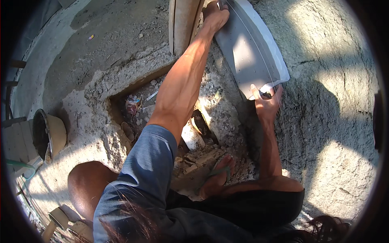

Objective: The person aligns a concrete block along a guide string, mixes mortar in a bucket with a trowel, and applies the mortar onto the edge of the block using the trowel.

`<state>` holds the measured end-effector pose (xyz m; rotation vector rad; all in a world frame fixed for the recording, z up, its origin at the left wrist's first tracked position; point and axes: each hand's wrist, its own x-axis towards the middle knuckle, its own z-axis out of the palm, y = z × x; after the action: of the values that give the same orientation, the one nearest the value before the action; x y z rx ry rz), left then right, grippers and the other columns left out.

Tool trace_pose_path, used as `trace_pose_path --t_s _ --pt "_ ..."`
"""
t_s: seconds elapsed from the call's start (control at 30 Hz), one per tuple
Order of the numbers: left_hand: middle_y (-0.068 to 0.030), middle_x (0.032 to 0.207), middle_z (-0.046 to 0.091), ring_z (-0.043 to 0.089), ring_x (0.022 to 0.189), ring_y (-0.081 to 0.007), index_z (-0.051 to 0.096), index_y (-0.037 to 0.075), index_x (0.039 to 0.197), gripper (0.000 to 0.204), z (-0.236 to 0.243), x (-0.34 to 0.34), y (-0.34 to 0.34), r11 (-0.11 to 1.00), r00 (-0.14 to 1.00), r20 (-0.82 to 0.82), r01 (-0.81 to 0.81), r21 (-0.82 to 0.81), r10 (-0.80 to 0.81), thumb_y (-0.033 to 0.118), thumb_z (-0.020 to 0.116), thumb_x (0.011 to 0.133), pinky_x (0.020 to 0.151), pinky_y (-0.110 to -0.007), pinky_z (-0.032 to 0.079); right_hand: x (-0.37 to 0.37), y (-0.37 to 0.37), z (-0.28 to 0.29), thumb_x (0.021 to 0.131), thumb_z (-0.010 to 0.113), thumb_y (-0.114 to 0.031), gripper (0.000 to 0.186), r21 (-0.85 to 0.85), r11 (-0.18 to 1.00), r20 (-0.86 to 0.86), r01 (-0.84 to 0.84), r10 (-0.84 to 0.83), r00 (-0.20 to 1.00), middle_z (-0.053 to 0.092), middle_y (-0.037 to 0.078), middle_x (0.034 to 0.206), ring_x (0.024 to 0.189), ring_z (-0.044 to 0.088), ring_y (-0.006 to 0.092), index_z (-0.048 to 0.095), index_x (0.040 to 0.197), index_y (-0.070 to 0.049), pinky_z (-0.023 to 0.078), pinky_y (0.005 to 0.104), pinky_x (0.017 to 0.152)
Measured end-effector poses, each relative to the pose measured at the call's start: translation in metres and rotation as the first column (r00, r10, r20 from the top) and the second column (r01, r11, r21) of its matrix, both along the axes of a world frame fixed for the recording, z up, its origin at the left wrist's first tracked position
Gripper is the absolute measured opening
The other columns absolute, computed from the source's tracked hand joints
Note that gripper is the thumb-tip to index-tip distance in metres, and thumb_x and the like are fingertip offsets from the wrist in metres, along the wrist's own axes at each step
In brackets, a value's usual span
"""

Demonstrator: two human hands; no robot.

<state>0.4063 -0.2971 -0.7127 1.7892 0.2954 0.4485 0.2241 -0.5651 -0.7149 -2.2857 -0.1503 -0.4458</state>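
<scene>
A long grey pan-like piece [245,48] with a curved white rim leans along the rough concrete at the upper right. I cannot tell its exact kind. At its far left edge, beside a wooden post, my left hand [216,17] is closed, apparently on that edge; a small whitish bit shows by its fingers, partly cut off by the picture's top. My right hand [267,106] grips the near end, thumb on the grey face and fingers around the white rim. A thin pale string [262,58] crosses over the piece and runs down past my right wrist.
The wooden post [184,26] stands beside my left forearm. Below that arm lies a square pit [139,97] with rubble, litter and a white pipe [191,137]. My sandalled foot [221,174] is at its near side. A bucket [54,133] lies tipped at the left.
</scene>
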Motion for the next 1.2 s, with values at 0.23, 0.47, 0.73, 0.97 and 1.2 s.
trace_pose_path --t_s 0.23,0.47,0.73,0.97,1.2 --pt "-0.0324 0.107 0.067 0.066 0.105 -0.0461 0.06 -0.004 0.12 0.049 -0.02 0.023 0.03 0.996 0.997 -0.05 -0.063 0.058 0.066 0.024 0.053 0.081 0.086 -0.05 0.052 0.015 0.012 -0.014 0.075 0.09 -0.03 0.079 -0.243 0.97 0.063 0.0 0.016 0.998 0.069 0.019 0.096 0.079 0.068 0.0331 0.041 0.127 0.002 0.054 0.0405 0.075" --pt "-0.0319 0.113 0.067 0.064 0.11 -0.047 0.055 -0.001 0.13 0.051 -0.019 0.0 0.025 0.978 0.996 0.064 -0.076 0.195 0.064 0.021 0.053 0.085 0.096 -0.048 0.051 -0.015 0.006 0.01 0.077 0.084 -0.016 0.075 -0.058 0.998 -0.155 0.036 -0.045 0.987 0.069 0.023 0.106 0.087 0.071 0.0278 0.04 0.133 0.008 0.055 0.0364 0.076" --pt "-0.0215 0.111 0.071 0.068 0.103 -0.0311 0.053 -0.001 0.136 0.054 -0.007 -0.054 -0.033 0.991 0.967 0.22 0.132 -0.007 -0.127 0.024 0.066 0.09 0.094 -0.038 0.051 -0.069 -0.042 0.017 0.079 0.085 -0.019 0.073 0.008 0.998 -0.054 0.064 -0.063 0.997 0.069 0.019 0.109 0.093 0.069 0.0245 0.044 0.133 0.01 0.055 0.0362 0.078" --pt "-0.0204 0.123 0.068 0.066 0.113 -0.0308 0.042 0.001 0.148 0.066 0.002 -0.105 -0.052 0.984 0.981 0.075 0.178 0.0 -0.178 0.025 0.067 0.092 0.099 -0.038 0.05 -0.107 -0.071 0.016 0.079 0.086 -0.02 0.078 -0.072 0.983 -0.199 0.17 -0.181 0.963 0.071 0.022 0.104 0.093 0.071 0.0287 0.042 0.136 0.008 0.056 0.0377 0.076" --pt "-0.0272 0.116 0.066 0.064 0.108 -0.0402 0.045 0.0 0.143 0.064 0.001 -0.124 -0.079 0.969 0.962 0.124 0.247 -0.029 -0.242 0.018 0.07 0.087 0.097 -0.045 0.049 -0.139 -0.097 0.024 0.085 0.08 -0.012 0.073 -0.077 0.984 -0.22 0.164 -0.177 0.959 0.068 0.02 0.122 0.109 0.068 0.0257 0.039 0.144 0.002 0.053 0.0375 0.094"
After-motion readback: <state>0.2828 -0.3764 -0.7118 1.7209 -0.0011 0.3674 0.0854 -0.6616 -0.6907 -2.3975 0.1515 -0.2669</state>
